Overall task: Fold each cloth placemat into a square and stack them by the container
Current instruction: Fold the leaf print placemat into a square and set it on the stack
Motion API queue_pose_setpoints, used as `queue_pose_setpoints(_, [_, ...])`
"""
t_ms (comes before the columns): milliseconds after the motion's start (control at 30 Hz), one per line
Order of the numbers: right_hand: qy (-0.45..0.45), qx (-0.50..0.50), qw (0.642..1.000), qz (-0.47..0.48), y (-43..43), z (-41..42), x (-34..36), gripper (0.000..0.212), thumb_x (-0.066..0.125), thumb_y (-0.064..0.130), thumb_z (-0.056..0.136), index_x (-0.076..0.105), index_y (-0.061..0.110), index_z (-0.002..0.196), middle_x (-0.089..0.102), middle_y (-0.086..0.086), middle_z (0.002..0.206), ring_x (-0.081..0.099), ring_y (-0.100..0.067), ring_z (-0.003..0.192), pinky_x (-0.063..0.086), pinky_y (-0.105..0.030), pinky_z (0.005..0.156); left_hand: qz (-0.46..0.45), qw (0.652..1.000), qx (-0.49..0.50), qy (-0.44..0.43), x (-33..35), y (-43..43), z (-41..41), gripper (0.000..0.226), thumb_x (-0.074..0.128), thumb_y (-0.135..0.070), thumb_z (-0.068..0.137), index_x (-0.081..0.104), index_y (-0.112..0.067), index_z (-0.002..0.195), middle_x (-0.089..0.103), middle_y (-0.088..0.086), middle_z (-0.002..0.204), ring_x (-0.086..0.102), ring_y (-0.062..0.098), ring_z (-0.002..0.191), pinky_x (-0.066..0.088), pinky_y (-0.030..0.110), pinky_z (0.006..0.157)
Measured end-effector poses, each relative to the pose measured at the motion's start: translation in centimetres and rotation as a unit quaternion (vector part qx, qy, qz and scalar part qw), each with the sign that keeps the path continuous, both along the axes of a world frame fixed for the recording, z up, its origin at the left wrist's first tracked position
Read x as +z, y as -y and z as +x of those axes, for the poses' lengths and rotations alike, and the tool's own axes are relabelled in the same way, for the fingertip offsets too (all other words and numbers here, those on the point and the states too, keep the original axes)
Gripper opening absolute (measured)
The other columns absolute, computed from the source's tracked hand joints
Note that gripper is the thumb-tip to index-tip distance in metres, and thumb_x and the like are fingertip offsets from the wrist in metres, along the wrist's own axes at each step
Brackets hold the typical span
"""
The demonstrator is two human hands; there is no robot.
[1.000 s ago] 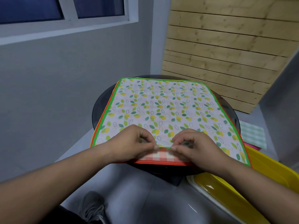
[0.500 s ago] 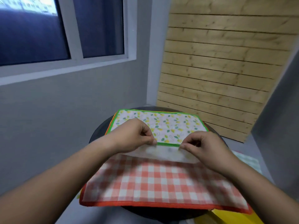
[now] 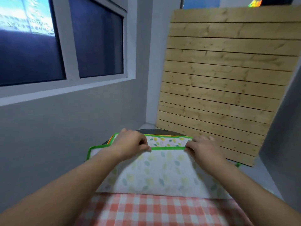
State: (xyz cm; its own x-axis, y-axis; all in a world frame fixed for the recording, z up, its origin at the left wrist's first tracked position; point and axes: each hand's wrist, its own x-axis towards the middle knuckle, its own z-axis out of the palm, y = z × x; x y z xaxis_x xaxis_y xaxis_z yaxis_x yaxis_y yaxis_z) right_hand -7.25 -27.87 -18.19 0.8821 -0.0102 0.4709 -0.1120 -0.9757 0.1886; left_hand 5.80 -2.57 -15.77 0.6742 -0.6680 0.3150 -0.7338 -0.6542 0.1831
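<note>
The leaf mat point(image 3: 156, 173) is pinched along its green edge by both hands: the left hand point(image 3: 130, 142) is clenched on the hem, and the right hand point(image 3: 203, 148) grips the same hem further along. Between the two sets of fingers the green border runs straight and taut. Beyond the fingers a narrow strip of the mat's printed face is left uncovered, up to the far edge; behind them, toward the person, the pale underside is draped over and sags slightly. Nearer still lies the checked mat point(image 3: 154, 211), flat and unfolded on the worktop point(image 3: 151, 131).

The first fold of the leaf mat is judged nearly closed, with the edges not yet matched. A second fold to make a square is still owed, the checked mat is untouched, and nothing is stacked. No container is in view.
</note>
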Motion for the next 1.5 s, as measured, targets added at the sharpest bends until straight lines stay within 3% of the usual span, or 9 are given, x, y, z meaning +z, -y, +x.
queue_pose_setpoints(100, [0.023,-0.036,0.999,0.022,0.3,1.8,-2.0,0.033,0.043,0.041,0.091,0.069,0.030,0.074,0.060,0.007,0.071,0.058,-0.022,0.080,0.020,-0.033,0.069,0.007,1.000,-0.017,-0.007,-1.5,0.5,2.3,0.028,0.069,-0.056,0.082,0.072,-0.029,0.084,0.073,-0.014,0.085,0.058,0.008,0.082,0.032,0.030,0.089])
queue_pose_setpoints(233, [-0.009,-0.085,0.966,0.244,0.9,3.7,-4.3,0.022,0.053,0.038,0.093,0.070,0.032,0.081,0.064,0.012,0.087,0.051,-0.016,0.100,0.019,-0.031,0.082,-0.028,0.999,-0.010,-0.042,-4.1,1.7,4.1,0.022,0.073,-0.051,0.081,0.074,-0.029,0.081,0.071,-0.019,0.080,0.054,0.003,0.083,0.030,0.029,0.091])
queue_pose_setpoints(433, [-0.048,-0.089,0.920,0.379,3.2,4.7,-7.5,0.023,0.067,0.047,0.084,0.068,0.035,0.065,0.069,0.024,0.077,0.060,-0.008,0.094,0.040,-0.045,0.097,-0.160,0.966,0.102,-0.173,-9.3,2.4,4.9,0.013,0.078,-0.046,0.076,0.074,-0.036,0.070,0.068,-0.027,0.071,0.059,0.007,0.095,0.031,0.033,0.100])
queue_pose_setpoints(533, [-0.028,-0.093,0.918,0.385,3.2,4.5,-8.4,0.022,0.070,0.047,0.083,0.068,0.036,0.065,0.065,0.022,0.080,0.057,-0.015,0.098,0.041,-0.044,0.094,-0.180,0.957,0.101,-0.202,-10.7,2.3,4.8,0.016,0.079,-0.046,0.078,0.076,-0.031,0.073,0.070,-0.025,0.077,0.061,0.002,0.095,0.029,0.035,0.100])
queue_pose_setpoints(700, [-0.002,-0.101,0.920,0.380,2.9,4.6,-9.3,0.018,0.072,0.043,0.083,0.067,0.036,0.068,0.057,0.015,0.090,0.050,-0.018,0.102,0.031,-0.037,0.087,-0.188,0.956,0.096,-0.205,-11.5,2.4,5.2,0.016,0.080,-0.045,0.078,0.076,-0.030,0.072,0.071,-0.025,0.076,0.062,0.002,0.093,0.041,0.042,0.103])
queue_pose_setpoints(867, [-0.001,-0.104,0.911,0.399,3.2,4.7,-9.4,0.016,0.073,0.045,0.082,0.067,0.036,0.069,0.057,0.015,0.091,0.052,-0.017,0.101,0.030,-0.037,0.089,-0.190,0.957,0.109,-0.190,-11.8,2.7,5.4,0.018,0.078,-0.046,0.080,0.076,-0.029,0.075,0.071,-0.022,0.080,0.060,0.004,0.095,0.037,0.040,0.103])
queue_pose_setpoints(1000, [-0.011,-0.117,0.917,0.381,3.0,4.8,-9.4,0.012,0.071,0.040,0.084,0.067,0.038,0.073,0.056,0.014,0.093,0.050,-0.017,0.101,0.024,-0.033,0.084,-0.185,0.960,0.118,-0.172,-12.1,2.7,5.4,0.020,0.076,-0.049,0.081,0.075,-0.030,0.075,0.071,-0.020,0.083,0.058,0.008,0.097,0.025,0.034,0.092])
queue_pose_setpoints(1167, [-0.026,-0.122,0.918,0.376,2.9,4.7,-9.1,0.014,0.066,0.032,0.087,0.067,0.036,0.073,0.055,0.012,0.094,0.046,-0.016,0.102,0.023,-0.032,0.086,-0.173,0.964,0.132,-0.150,-12.3,2.6,5.4,0.028,0.074,-0.056,0.079,0.069,-0.030,0.072,0.068,-0.014,0.081,0.057,0.012,0.092,0.030,0.037,0.092])
queue_pose_setpoints(1500, [-0.048,-0.110,0.924,0.364,3.0,4.7,-9.0,0.013,0.064,0.029,0.087,0.063,0.033,0.075,0.056,0.009,0.093,0.047,-0.021,0.103,0.033,-0.034,0.088,-0.109,0.973,0.160,-0.124,-11.3,2.7,5.0,0.042,0.069,-0.067,0.077,0.059,-0.027,0.073,0.060,-0.012,0.076,0.056,0.017,0.085,0.037,0.039,0.088])
